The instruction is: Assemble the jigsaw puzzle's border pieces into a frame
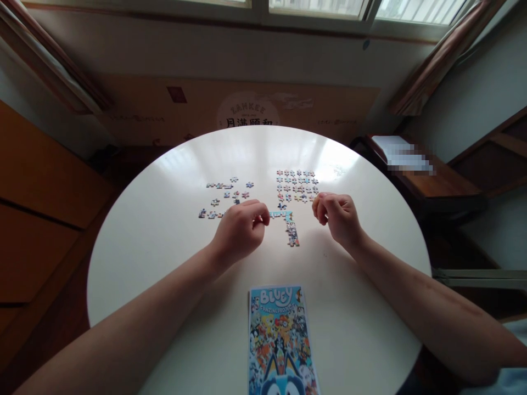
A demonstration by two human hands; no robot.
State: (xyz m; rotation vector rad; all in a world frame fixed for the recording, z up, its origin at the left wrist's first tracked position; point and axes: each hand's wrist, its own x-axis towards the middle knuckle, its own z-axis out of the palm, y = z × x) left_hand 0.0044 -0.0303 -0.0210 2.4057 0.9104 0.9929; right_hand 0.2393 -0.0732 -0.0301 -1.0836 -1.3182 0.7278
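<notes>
My left hand [244, 229] is curled over the table, fingers bent inward, just left of a joined L-shaped strip of jigsaw puzzle [292, 235]. Whatever its fingertips may hold is hidden. Closed in a pinch, my right hand [338, 218] hovers by the lower right corner of a grid of loose puzzle pieces [293, 180]; I cannot make out anything between its fingers. More loose puzzle pieces [236, 195] lie scattered beyond my left hand, which partly covers a row of them. A single piece [282, 207] rests just above the strip.
A colourful Bluey picture sheet [280, 340] lies on the round white table [185, 164] near me. To the right stands a wooden side table [440, 178] with papers on it. A printed box panel [135, 104] leans below the window behind the table.
</notes>
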